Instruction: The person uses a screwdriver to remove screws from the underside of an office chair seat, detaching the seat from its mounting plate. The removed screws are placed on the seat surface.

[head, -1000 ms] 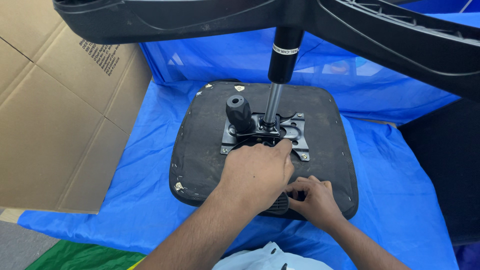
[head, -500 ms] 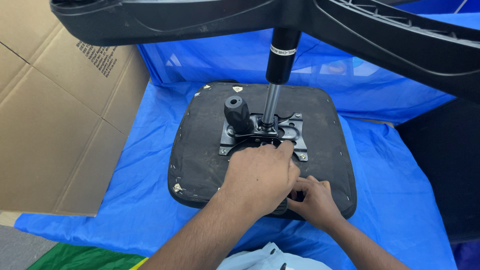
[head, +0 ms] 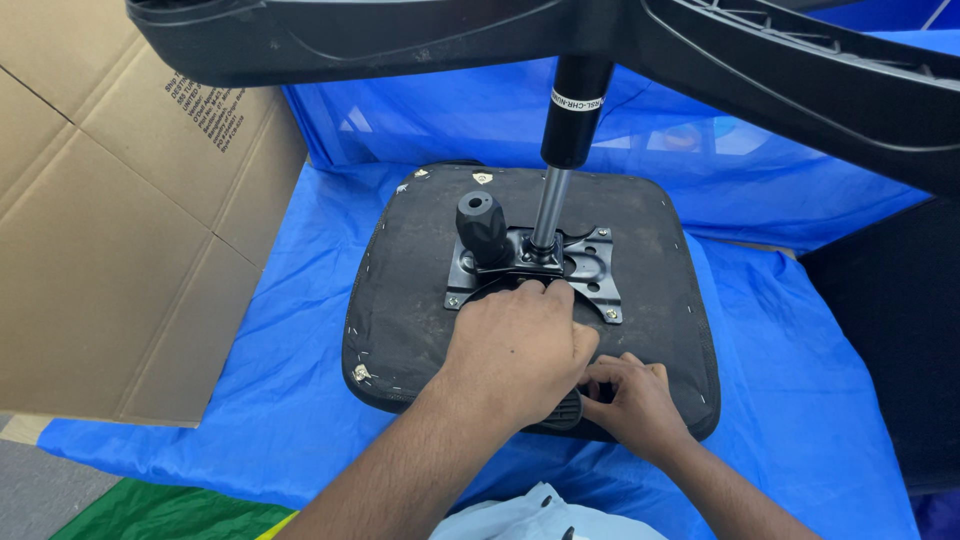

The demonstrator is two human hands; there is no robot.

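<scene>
A black chair seat lies upside down on a blue tarp. A black metal mechanism plate is bolted at its middle, with a round black knob and a gas cylinder rising to the chair's star base overhead. My left hand lies palm down on the plate's near edge with fingers curled over the metal, and what is under it is hidden. Beside it, my right hand has its fingertips pinched at a ribbed black lever handle by the seat's near edge.
A large flattened cardboard box leans at the left. Blue tarp also hangs behind the seat. A dark surface stands at the right. A green sheet shows at the bottom left, and pale cloth sits below my arms.
Both hands stay at the near edge of the plate. My right hand's fingers have drawn slightly closer to my left hand.
</scene>
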